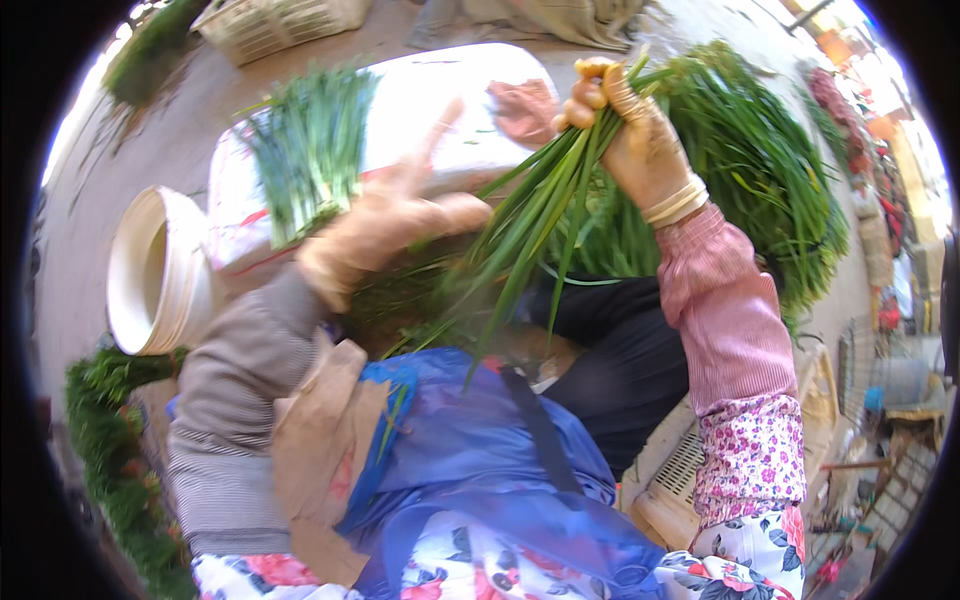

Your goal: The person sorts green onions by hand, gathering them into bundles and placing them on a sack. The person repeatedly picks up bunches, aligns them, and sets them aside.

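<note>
My right hand point(637, 142), in a thin glove with a band at the wrist, is raised and grips a bunch of garlic chives point(536, 206) by one end. The leaves fan out down and to the left over my lap. My left hand point(397, 214) is gloved and blurred by motion, with thumb and fingers spread and nothing in it. Just beyond it, an aligned row of chives point(311, 150) rests on the left part of a white-covered block point(427, 75). A reddish cloth point(523, 111) lies toward that block's right end.
A large heap of green leaves point(757, 157) sits at the right. On the left stands a white bucket point(161, 277), with feathery greens point(112, 450) below it. A plastic crate point(285, 30) is at the far edge. A blue apron point(465, 435) covers my lap.
</note>
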The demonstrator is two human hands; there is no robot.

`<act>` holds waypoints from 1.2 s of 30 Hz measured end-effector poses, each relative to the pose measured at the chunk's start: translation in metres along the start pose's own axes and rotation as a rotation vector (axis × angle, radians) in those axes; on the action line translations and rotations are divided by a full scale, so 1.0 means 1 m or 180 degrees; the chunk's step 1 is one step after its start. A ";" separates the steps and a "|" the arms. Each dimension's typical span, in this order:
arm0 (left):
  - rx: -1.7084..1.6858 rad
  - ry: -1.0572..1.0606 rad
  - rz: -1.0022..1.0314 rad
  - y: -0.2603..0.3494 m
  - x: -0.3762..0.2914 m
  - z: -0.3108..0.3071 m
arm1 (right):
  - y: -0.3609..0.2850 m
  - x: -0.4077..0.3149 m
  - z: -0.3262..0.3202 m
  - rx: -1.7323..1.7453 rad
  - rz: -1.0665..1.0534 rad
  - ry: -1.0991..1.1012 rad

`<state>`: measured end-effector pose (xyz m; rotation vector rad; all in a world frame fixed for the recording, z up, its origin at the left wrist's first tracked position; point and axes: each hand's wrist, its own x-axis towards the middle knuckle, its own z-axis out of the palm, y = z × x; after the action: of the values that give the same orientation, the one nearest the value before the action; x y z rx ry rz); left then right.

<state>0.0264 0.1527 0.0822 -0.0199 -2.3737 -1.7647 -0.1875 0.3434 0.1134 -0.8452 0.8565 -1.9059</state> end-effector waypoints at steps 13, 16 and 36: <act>-0.2410 0.0241 -0.1990 0.019 -0.121 0.052 | 0.102 -0.031 0.026 -0.0137 0.1211 0.0676; -0.2261 0.0322 -0.2151 0.025 -0.134 0.051 | 0.102 -0.035 0.016 -0.0388 0.1202 0.0354; -0.0864 0.0979 -0.2990 0.122 -0.172 0.025 | 0.097 -0.021 0.118 -0.4242 -0.1729 -0.0365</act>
<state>0.2069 0.2290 0.1640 1.4108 -2.0030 -2.1841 -0.0422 0.2964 0.0922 -2.0905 2.0098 -1.4761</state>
